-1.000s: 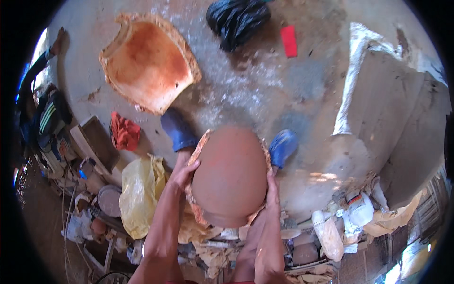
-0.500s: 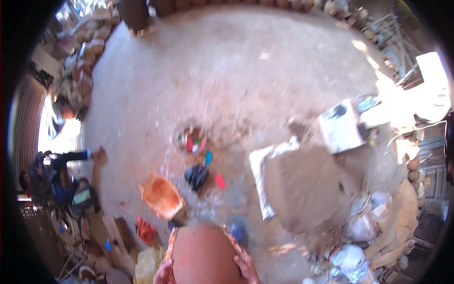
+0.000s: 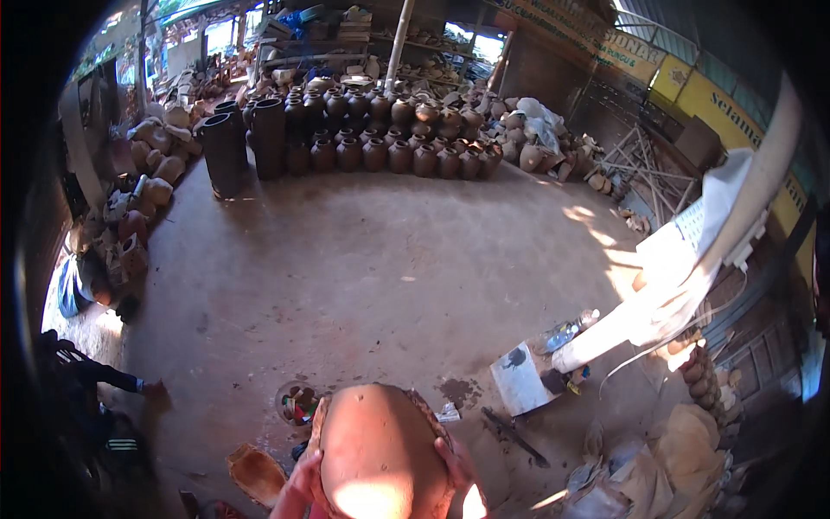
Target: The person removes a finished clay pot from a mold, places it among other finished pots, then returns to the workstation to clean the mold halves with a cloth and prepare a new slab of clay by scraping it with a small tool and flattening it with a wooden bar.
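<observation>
A rounded, reddish-brown clay mold (image 3: 376, 458) with a smooth domed face and a rough, crumbly orange edge is held up close at the lower middle. My left hand (image 3: 303, 484) grips its left side, with the fingers over the edge. On the opposite side my right hand (image 3: 458, 467) presses against the rim, thumb on the smooth face. Bright sunlight falls on the lower part of the dome. Behind it to the left, a hollow orange clay shell (image 3: 256, 474) lies on the floor, partly cut off by my left arm.
A round container of colourful items (image 3: 297, 405) sits just beyond the mold. Rows of dark clay pots (image 3: 372, 156) and tall cylinders (image 3: 268, 138) line the far side. A person (image 3: 95, 381) is at the left edge. Right: a pale board (image 3: 521, 381), a dark stick (image 3: 515, 438) and plastic sheeting (image 3: 640, 476).
The view has tilted upward, bringing the far pots and walls into sight. Both hands still hold the clay mold, which now appears slightly higher and sunlit.
</observation>
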